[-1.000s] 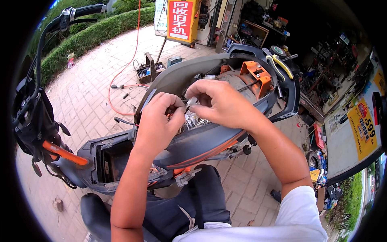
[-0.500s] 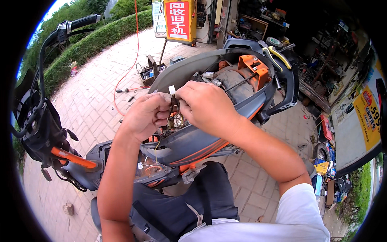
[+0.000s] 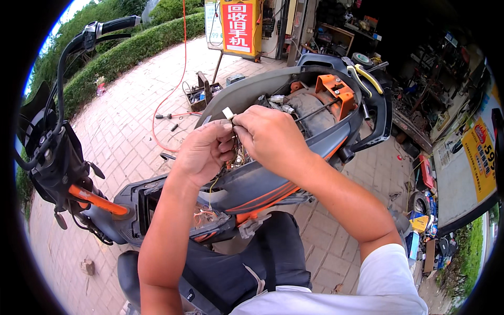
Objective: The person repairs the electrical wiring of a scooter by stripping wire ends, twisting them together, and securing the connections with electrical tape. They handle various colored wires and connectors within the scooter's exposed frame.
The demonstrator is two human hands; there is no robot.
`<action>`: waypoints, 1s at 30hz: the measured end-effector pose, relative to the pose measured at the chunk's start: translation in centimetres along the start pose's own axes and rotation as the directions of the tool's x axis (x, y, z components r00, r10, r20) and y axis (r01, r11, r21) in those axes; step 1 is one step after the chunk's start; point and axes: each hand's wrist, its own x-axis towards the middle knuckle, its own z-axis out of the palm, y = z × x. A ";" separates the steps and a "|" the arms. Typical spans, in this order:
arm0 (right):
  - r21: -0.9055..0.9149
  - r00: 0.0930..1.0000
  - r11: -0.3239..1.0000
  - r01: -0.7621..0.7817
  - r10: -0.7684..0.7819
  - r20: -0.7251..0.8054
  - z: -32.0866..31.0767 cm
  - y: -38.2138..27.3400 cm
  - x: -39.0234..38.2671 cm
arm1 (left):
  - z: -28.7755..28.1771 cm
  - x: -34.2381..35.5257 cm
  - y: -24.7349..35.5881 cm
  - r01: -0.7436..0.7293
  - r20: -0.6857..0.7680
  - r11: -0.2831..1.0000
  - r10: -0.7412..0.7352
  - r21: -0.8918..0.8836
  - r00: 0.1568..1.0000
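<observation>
A small white plug connector (image 3: 228,113) sticks up between my fingertips, tilted, with dark wires below it. My left hand (image 3: 206,152) is closed in a pinch just under the connector. Against it, my right hand (image 3: 275,137) pinches at the same spot, so the exact hold of each is partly hidden. Both hands are above the opened body of an electric scooter (image 3: 257,198), grey with orange stripes. Loose wires hang beneath the fingers, a thin yellow wire (image 3: 212,190) among them.
An orange bracket (image 3: 336,90) spans the scooter's open rear. Yellow-handled pliers (image 3: 369,80) lie on its tail. The handlebar (image 3: 113,25) rises at far left. A tool tray (image 3: 198,95) sits on the paving beyond, near a red hose (image 3: 154,126). Boxes and parts crowd the right.
My left hand has come closer to my right, and their fingertips now meet. The white connector leans more to the left. The whole view has shifted slightly.
</observation>
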 end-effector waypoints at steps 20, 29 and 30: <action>0.143 0.974 0.969 -0.202 0.213 -0.072 -0.8 -0.6 0.1 | 2.5 -0.4 -2.6 -0.405 -0.063 0.881 0.431 0.244 0.900; 0.349 0.905 0.836 -0.423 0.404 0.132 -1.8 -0.9 0.7 | 1.7 -1.3 -3.5 -0.554 0.030 0.711 0.602 0.433 0.798; 0.381 0.903 0.820 -0.428 0.403 0.148 -1.8 -0.9 0.7 | 1.5 -1.3 -3.6 -0.575 0.045 0.682 0.626 0.453 0.778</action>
